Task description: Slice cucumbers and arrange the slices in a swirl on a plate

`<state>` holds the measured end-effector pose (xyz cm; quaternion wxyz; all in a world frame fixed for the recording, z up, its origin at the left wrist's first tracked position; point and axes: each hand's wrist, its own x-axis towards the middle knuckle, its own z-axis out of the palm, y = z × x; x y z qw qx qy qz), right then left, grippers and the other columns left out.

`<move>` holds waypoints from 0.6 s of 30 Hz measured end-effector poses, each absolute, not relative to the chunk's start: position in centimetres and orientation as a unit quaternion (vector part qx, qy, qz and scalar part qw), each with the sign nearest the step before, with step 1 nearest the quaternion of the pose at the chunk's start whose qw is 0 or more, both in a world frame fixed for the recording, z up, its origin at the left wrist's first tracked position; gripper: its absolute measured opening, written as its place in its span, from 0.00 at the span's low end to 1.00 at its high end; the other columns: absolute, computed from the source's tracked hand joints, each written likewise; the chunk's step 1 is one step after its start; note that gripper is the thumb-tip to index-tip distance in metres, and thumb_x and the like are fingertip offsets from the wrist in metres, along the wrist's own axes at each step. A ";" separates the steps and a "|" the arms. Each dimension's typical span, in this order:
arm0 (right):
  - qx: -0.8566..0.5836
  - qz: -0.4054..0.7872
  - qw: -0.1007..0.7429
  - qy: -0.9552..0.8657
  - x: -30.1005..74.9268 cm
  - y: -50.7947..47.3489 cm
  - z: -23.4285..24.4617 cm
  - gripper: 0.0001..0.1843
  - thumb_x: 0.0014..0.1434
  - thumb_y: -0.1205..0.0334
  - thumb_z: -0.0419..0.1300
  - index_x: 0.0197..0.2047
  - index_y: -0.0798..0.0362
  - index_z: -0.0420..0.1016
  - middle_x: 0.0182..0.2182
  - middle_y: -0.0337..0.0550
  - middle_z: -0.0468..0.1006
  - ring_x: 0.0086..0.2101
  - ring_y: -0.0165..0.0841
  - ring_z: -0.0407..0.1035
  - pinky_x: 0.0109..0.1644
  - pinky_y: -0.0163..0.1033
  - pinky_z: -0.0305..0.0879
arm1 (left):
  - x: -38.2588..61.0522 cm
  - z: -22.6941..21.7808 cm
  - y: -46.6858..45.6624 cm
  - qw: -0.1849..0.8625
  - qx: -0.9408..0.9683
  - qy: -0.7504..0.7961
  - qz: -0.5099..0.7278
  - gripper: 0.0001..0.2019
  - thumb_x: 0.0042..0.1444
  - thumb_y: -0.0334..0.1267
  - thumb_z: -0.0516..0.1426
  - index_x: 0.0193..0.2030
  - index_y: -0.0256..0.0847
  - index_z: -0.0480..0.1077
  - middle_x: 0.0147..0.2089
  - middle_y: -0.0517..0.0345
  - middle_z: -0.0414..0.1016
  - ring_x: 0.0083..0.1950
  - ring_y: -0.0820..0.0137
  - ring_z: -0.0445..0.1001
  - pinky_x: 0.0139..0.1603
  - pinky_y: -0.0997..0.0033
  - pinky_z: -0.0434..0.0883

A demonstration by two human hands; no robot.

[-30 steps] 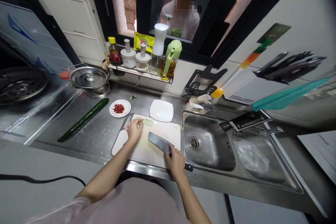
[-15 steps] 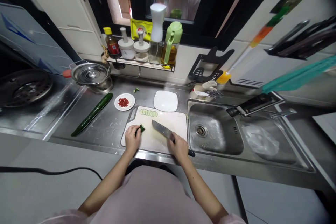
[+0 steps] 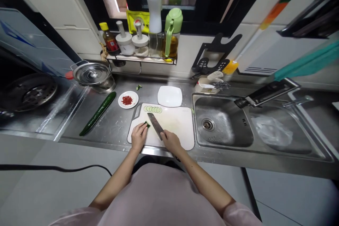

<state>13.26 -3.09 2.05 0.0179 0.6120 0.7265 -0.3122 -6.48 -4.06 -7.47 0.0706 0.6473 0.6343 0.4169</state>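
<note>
Seen from above, a person in a pale pink top stands at a metal table (image 3: 79, 102), with both hands over a white board (image 3: 180, 127). The left hand (image 3: 139, 136), on the board's left half, pinches a short green piece (image 3: 147, 124) of cucumber between its fingertips; the piece sits low on the board, left of the blade. The right hand (image 3: 171, 142) is closed around the handle of a knife (image 3: 155, 125), whose broad blade slants away from the person, up and to the left. Whether the blade touches the piece or the board is hard to tell.

Just beyond the blade's tip, pale round slices (image 3: 153, 109) lie overlapping in a row along the far edge of the board. Behind the board is a white squarish plate (image 3: 170, 96). To its left, a round dish (image 3: 120, 102) holds chopped red bits (image 3: 127, 100), with small green scraps (image 3: 138, 87) behind it. Farther left, a long whole cucumber (image 3: 97, 113) lies at a slant, near a lidded steel pot (image 3: 92, 74).

Right of the board is a steel sink (image 3: 230, 130). Above the table, a wall rack (image 3: 143, 59) carries bottles and jars.
</note>
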 end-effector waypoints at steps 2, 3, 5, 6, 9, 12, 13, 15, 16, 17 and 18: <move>0.605 -0.304 0.024 0.736 12.8 -3.2 2.2 0.17 0.68 0.57 0.43 0.45 0.53 0.71 0.36 0.44 0.79 0.36 0.33 0.71 0.33 0.33 0.52 | -6.5 -7.8 -4.1 0.068 0.653 0.631 0.413 0.12 0.61 0.39 0.54 0.48 0.44 0.76 0.48 0.50 0.77 0.50 0.66 0.73 0.54 0.61 0.70; 0.601 -0.299 0.030 0.740 12.6 -3.2 2.3 0.16 0.67 0.58 0.44 0.47 0.52 0.70 0.37 0.44 0.79 0.36 0.33 0.71 0.34 0.33 0.52 | -6.6 -8.0 -4.1 0.067 0.654 0.631 0.412 0.13 0.61 0.39 0.54 0.48 0.44 0.76 0.48 0.50 0.77 0.50 0.65 0.73 0.54 0.61 0.70; 0.594 -0.286 0.048 0.750 12.2 -3.3 2.5 0.16 0.67 0.59 0.45 0.51 0.51 0.68 0.38 0.45 0.79 0.37 0.34 0.71 0.35 0.34 0.54 | -6.8 -8.4 -3.9 0.065 0.653 0.633 0.410 0.13 0.62 0.38 0.53 0.49 0.44 0.76 0.48 0.50 0.76 0.50 0.65 0.73 0.53 0.61 0.70; 0.590 -0.279 0.060 0.755 12.0 -3.3 2.6 0.16 0.67 0.59 0.44 0.52 0.51 0.68 0.38 0.46 0.79 0.37 0.35 0.72 0.36 0.34 0.55 | -6.9 -8.5 -3.9 0.066 0.653 0.634 0.408 0.13 0.62 0.38 0.53 0.49 0.45 0.75 0.48 0.50 0.76 0.50 0.65 0.73 0.53 0.61 0.71; 0.576 -0.259 0.096 0.770 11.6 -3.3 2.8 0.17 0.67 0.60 0.42 0.51 0.53 0.68 0.37 0.49 0.79 0.37 0.37 0.73 0.36 0.36 0.58 | -7.2 -8.7 -3.6 0.072 0.659 0.632 0.400 0.14 0.62 0.38 0.52 0.50 0.46 0.75 0.48 0.50 0.76 0.50 0.65 0.73 0.53 0.61 0.70; 0.562 -0.251 0.118 0.779 11.4 -3.3 2.9 0.17 0.68 0.61 0.41 0.50 0.54 0.68 0.35 0.50 0.79 0.36 0.39 0.74 0.36 0.37 0.60 | -7.5 -8.7 -3.4 0.076 0.666 0.630 0.393 0.14 0.62 0.37 0.52 0.51 0.46 0.75 0.48 0.51 0.76 0.51 0.66 0.72 0.54 0.62 0.70; 0.559 -0.252 0.122 0.780 11.3 -3.2 2.9 0.17 0.68 0.62 0.41 0.50 0.54 0.67 0.35 0.50 0.79 0.36 0.39 0.74 0.36 0.37 0.60 | -7.6 -8.6 -3.4 0.078 0.667 0.629 0.391 0.14 0.62 0.37 0.52 0.51 0.46 0.75 0.48 0.50 0.76 0.50 0.66 0.73 0.54 0.62 0.70; 0.554 -0.256 0.126 0.782 11.2 -3.2 2.9 0.17 0.67 0.62 0.41 0.50 0.55 0.67 0.35 0.51 0.79 0.37 0.39 0.74 0.37 0.37 0.61 | -7.7 -8.6 -3.4 0.082 0.669 0.627 0.390 0.15 0.62 0.36 0.51 0.51 0.46 0.74 0.49 0.50 0.76 0.50 0.66 0.73 0.54 0.62 0.70; 0.553 -0.259 0.126 0.781 11.1 -3.2 2.9 0.17 0.67 0.63 0.41 0.50 0.55 0.67 0.35 0.51 0.79 0.37 0.39 0.74 0.37 0.37 0.61 | -7.7 -8.6 -3.4 0.084 0.670 0.627 0.389 0.15 0.62 0.36 0.51 0.52 0.45 0.74 0.49 0.50 0.76 0.51 0.66 0.73 0.54 0.62 0.70; 0.553 -0.263 0.127 0.781 11.0 -3.1 2.9 0.16 0.67 0.64 0.42 0.50 0.55 0.67 0.35 0.51 0.79 0.37 0.39 0.74 0.37 0.37 0.61 | -7.8 -8.6 -3.4 0.086 0.671 0.627 0.387 0.15 0.62 0.36 0.51 0.52 0.45 0.74 0.49 0.50 0.75 0.51 0.66 0.73 0.54 0.63 0.70; 0.552 -0.265 0.127 0.780 11.0 -3.1 2.8 0.16 0.67 0.64 0.42 0.50 0.55 0.67 0.34 0.51 0.79 0.37 0.39 0.75 0.37 0.37 0.62 | -7.8 -8.6 -3.4 0.087 0.672 0.627 0.385 0.15 0.62 0.36 0.51 0.52 0.45 0.74 0.49 0.50 0.75 0.51 0.66 0.73 0.54 0.63 0.70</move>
